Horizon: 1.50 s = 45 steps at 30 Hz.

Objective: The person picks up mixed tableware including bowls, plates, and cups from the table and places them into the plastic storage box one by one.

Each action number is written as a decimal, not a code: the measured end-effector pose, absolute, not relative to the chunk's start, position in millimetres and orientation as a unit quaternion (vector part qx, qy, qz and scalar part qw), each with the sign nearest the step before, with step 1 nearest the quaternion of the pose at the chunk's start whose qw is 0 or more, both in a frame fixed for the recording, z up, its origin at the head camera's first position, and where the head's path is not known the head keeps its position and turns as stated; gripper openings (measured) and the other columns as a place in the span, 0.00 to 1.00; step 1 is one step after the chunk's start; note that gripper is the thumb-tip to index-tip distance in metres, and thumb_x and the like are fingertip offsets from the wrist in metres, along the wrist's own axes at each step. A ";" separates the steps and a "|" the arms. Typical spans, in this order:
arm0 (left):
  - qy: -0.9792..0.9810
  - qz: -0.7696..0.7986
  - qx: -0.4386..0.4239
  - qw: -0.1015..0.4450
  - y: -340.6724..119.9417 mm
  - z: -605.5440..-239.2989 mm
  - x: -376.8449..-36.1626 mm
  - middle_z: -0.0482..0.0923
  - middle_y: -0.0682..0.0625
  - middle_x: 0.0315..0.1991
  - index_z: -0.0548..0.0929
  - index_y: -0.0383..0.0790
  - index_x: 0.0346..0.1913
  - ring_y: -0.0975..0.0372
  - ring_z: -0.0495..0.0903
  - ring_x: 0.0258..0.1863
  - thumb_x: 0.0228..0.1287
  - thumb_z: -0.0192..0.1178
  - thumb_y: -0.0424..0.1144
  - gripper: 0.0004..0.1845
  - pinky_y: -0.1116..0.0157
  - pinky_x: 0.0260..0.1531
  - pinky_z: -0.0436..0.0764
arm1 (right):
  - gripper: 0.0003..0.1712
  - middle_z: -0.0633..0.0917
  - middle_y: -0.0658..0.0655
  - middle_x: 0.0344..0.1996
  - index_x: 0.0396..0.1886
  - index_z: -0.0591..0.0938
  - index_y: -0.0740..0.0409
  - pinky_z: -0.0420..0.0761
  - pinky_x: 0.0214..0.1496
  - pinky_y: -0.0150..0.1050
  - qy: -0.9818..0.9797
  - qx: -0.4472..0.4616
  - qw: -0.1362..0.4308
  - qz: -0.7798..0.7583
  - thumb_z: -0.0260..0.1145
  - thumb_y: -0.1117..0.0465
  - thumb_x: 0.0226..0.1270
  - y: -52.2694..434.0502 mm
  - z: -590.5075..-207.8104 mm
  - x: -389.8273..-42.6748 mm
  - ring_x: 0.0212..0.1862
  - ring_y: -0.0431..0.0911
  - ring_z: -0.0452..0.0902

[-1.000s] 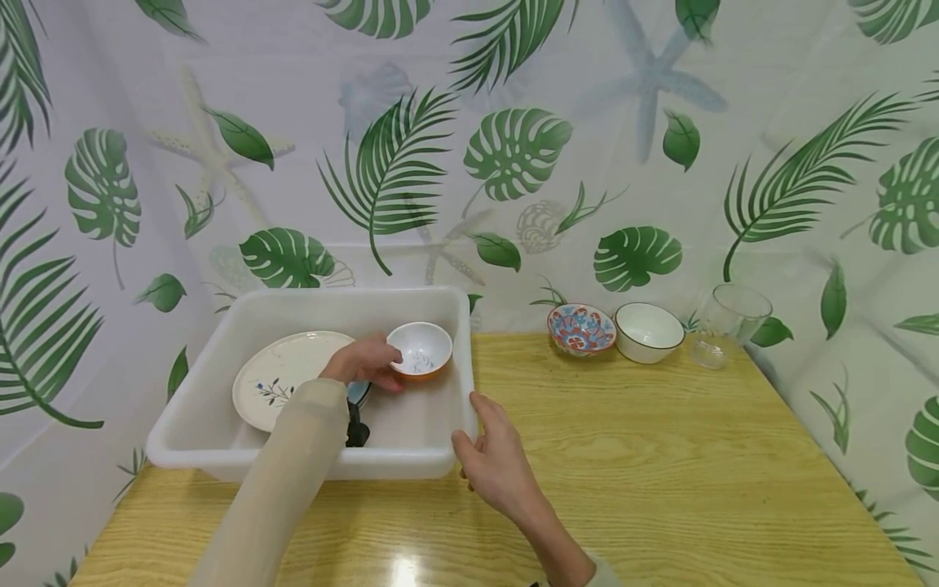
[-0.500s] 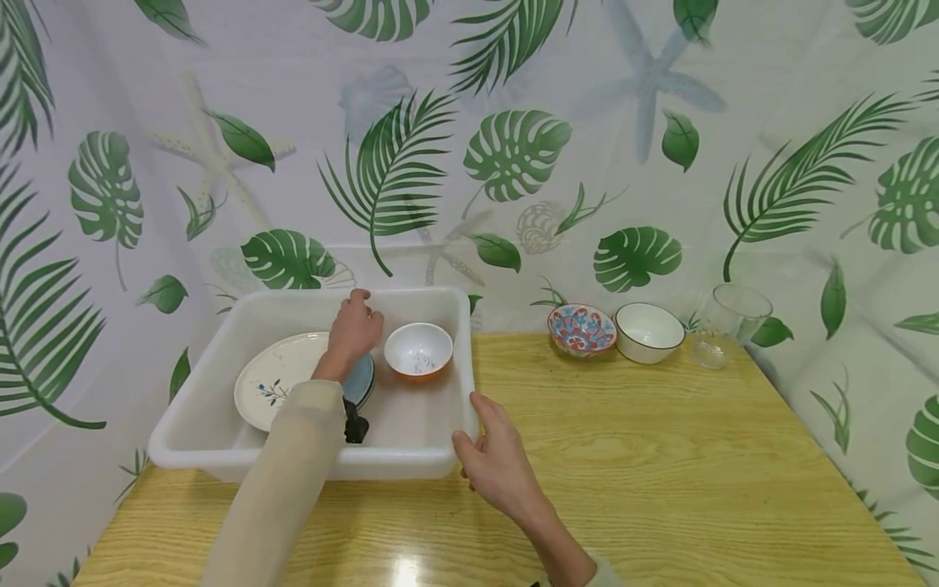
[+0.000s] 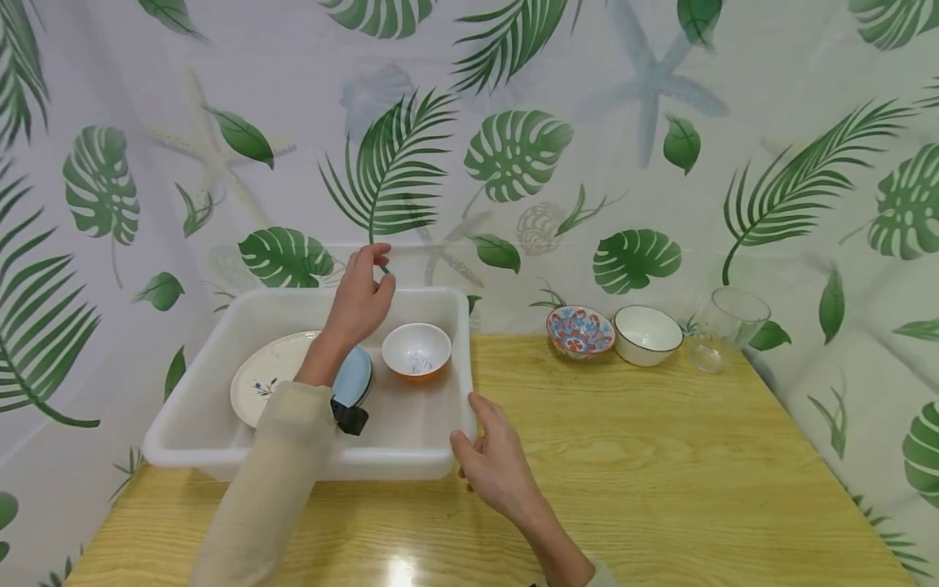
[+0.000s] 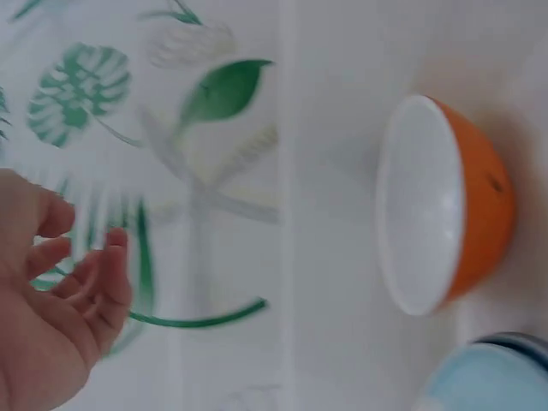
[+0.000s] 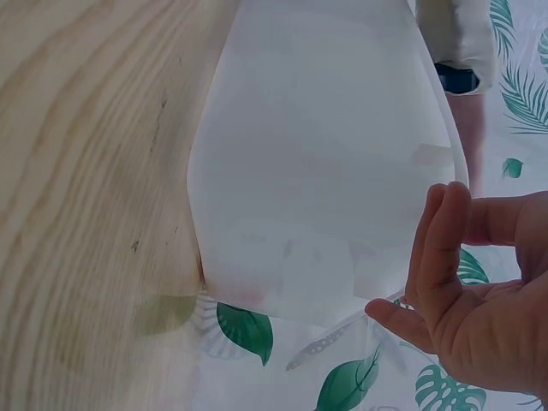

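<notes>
My left hand (image 3: 359,303) is lifted above the back rim of a white plastic tub (image 3: 396,463), fingers loosely bent with nothing between them. With thumb and fingers, my right hand (image 3: 500,465) holds the tub's rim near its front right corner. Inside the tub, a white-lined orange bowl (image 3: 416,350) stands at the right. A light blue dish (image 3: 354,373) on darker ones lies partly behind the left arm. Further left, a cream oval plate (image 3: 266,373) with a floral sprig leans, partly covered by the sleeve.
A red-and-blue patterned bowl (image 3: 580,333), a white dark-rimmed bowl (image 3: 647,336) and a clear glass (image 3: 734,322) stand along the back of the wooden table (image 3: 660,473). A leaf-printed sheet (image 3: 557,90) hangs close behind.
My left hand has left the orange bowl and risen up and back, past the tub's back rim. The bowl stays in the tub. My right hand keeps its place at the corner.
</notes>
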<state>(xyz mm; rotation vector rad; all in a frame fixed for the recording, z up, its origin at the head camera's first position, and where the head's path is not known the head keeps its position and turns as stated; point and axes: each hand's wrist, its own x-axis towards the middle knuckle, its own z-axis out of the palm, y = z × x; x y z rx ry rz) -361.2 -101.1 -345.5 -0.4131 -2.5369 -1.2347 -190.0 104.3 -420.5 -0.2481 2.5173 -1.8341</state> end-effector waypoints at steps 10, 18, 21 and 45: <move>-0.893 -0.381 -0.218 0.104 -84.2 -303.6 -293.6 0.67 0.40 0.63 0.63 0.38 0.72 0.51 0.79 0.46 0.74 0.45 0.36 0.25 0.53 0.50 0.79 | 0.35 0.61 0.68 0.71 0.74 0.61 0.68 0.78 0.18 0.35 0.810 -0.084 0.012 -0.580 0.59 0.64 0.71 106.1 -417.1 -193.3 0.22 0.43 0.76; -0.872 -0.395 -0.251 0.145 -77.7 -309.9 -242.1 0.72 0.41 0.59 0.66 0.36 0.69 0.55 0.79 0.44 0.73 0.48 0.33 0.24 0.59 0.44 0.81 | 0.37 0.71 0.64 0.65 0.77 0.57 0.59 0.75 0.18 0.37 0.826 -0.065 0.013 -0.560 0.59 0.53 0.76 125.0 -417.2 -200.6 0.20 0.44 0.76; -0.861 -0.415 -0.255 0.147 -74.5 -317.3 -227.9 0.72 0.43 0.58 0.67 0.36 0.68 0.58 0.79 0.43 0.73 0.50 0.33 0.23 0.62 0.40 0.82 | 0.37 0.67 0.61 0.70 0.78 0.57 0.58 0.78 0.21 0.38 0.820 -0.037 -0.001 -0.571 0.57 0.50 0.77 142.1 -417.4 -209.3 0.25 0.46 0.78; -0.820 -0.481 -0.282 0.131 -62.8 -350.3 -190.0 0.74 0.45 0.60 0.70 0.39 0.66 0.58 0.82 0.47 0.72 0.54 0.30 0.21 0.66 0.38 0.83 | 0.46 0.26 0.46 0.78 0.76 0.22 0.30 0.75 0.64 0.39 0.421 0.157 0.105 -0.887 0.45 0.55 0.82 272.8 -487.1 -270.8 0.69 0.53 0.62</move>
